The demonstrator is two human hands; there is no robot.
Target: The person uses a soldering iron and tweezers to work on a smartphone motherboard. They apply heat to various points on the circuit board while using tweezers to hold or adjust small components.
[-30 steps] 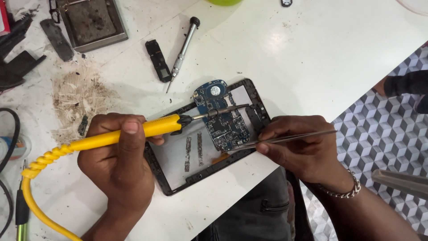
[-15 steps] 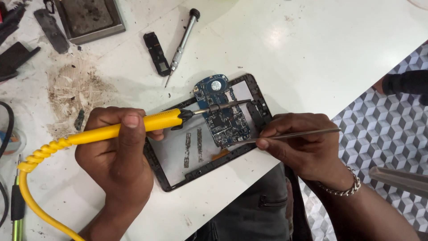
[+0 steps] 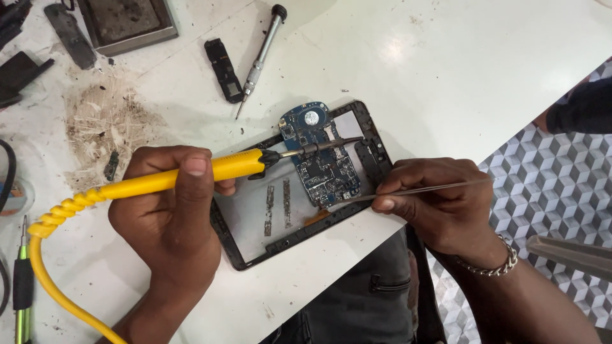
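An opened tablet with a black frame (image 3: 373, 134) lies near the table's front edge, its blue circuit board (image 3: 319, 162) exposed. My left hand (image 3: 169, 223) grips a yellow soldering iron (image 3: 191, 177), whose metal tip (image 3: 328, 146) reaches across the board. My right hand (image 3: 437, 204) pinches thin metal tweezers (image 3: 433, 188), their points resting at the board's lower right edge.
A silver screwdriver (image 3: 261, 57) and a small black part (image 3: 223, 70) lie behind the tablet. A metal tray (image 3: 127, 22) sits at the back left beside a brown residue patch (image 3: 105, 124). The yellow cord (image 3: 54, 280) curls off left. A patterned floor (image 3: 548, 185) lies beyond the table's edge.
The soldering iron's tip has slid a little further right across the board. The tweezers hand has stayed nearly still.
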